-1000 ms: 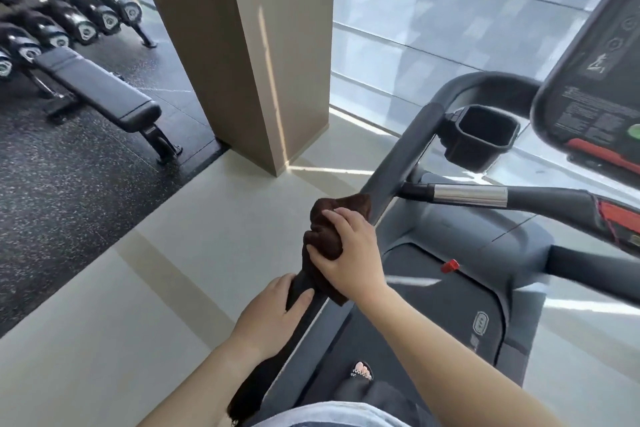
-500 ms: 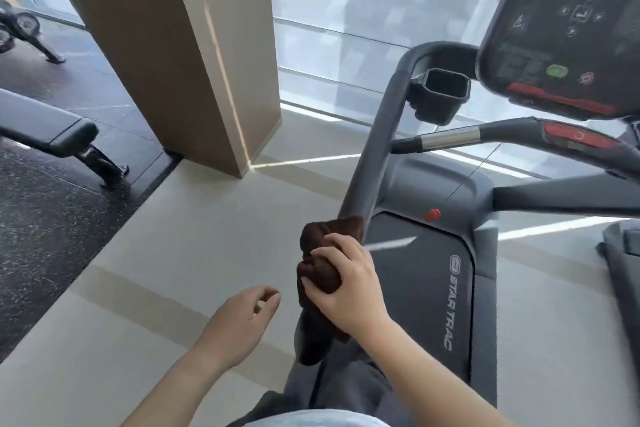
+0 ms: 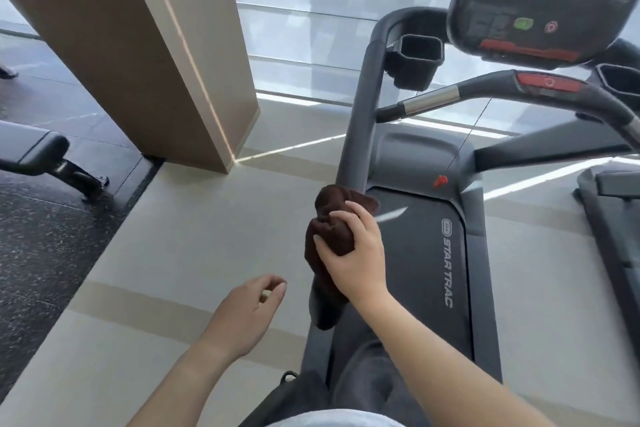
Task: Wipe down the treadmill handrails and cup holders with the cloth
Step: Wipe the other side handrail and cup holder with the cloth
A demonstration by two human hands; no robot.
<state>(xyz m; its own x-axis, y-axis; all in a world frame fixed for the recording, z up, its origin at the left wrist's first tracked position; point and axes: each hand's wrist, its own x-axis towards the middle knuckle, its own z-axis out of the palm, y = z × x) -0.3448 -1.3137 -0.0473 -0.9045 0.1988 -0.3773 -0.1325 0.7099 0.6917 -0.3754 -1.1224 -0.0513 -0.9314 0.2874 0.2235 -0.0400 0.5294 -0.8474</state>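
Observation:
My right hand [image 3: 355,246] grips a dark brown cloth [image 3: 329,232] wrapped around the lower end of the treadmill's left handrail [image 3: 363,121], a grey bar rising toward the console. The cloth's tail hangs below my fist. My left hand [image 3: 249,308] hovers to the left of the rail, off it, fingers loosely curled and holding nothing. A black cup holder [image 3: 415,59] sits at the top of the left rail, and part of a second cup holder [image 3: 620,83] shows at the right edge.
The console [image 3: 540,0] hangs above a front crossbar [image 3: 502,94] with a red stop button. A wooden pillar [image 3: 138,45] stands left, with a black weight bench [image 3: 34,149] beyond it. Another machine's edge [image 3: 609,211] lies to the right.
My left hand let go of the handrail and moved out to the left. My right hand kept hold of the cloth on the rail. The view swung right, toward the console.

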